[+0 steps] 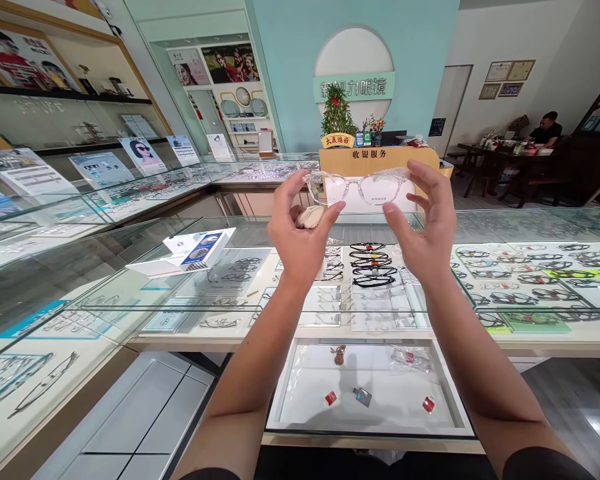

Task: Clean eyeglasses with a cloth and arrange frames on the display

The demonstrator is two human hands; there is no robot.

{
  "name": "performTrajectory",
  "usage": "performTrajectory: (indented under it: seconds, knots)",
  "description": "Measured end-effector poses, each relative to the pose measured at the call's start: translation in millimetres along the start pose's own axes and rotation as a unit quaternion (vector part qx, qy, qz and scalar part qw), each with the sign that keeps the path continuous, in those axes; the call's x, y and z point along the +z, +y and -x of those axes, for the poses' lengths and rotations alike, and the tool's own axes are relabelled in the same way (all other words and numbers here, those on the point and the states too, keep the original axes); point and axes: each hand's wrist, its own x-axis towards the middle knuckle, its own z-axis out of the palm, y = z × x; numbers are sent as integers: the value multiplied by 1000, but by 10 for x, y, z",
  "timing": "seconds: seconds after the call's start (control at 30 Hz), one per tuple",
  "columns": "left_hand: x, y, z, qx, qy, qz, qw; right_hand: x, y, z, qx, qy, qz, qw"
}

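Observation:
A pair of clear-framed eyeglasses (380, 190) is held up level in front of me, above the glass counter, with small lettering on one lens. My left hand (297, 243) grips its left end between thumb and fingers. Tucked in that same palm is a folded cream cloth (310, 217) with a scalloped edge. My right hand (427, 230) pinches the right end of the frame, thumb below the lens and fingers behind. The temples point back, away from me, and are partly hidden by the lenses and fingers.
The glass display counter (325, 337) holds several rows of spectacles. Below my forearms, an open white drawer (310, 417) contains small red packets, a grey tag and a plastic-wrapped item. An opened white box (195, 252) stands on the glass to the left. A person (547, 130) sits far right.

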Motion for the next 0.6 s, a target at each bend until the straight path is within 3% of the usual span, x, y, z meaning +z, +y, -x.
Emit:
performTrajectory:
  seconds: [0.2,0.6]
  knots:
    - [-42,38,-7,3,7,-10,1000,-42,143,-26,58,-2,-35,998]
    - [-29,35,-2,0,-11,8,1000,-42,-29,-63,142,-2,-119,983]
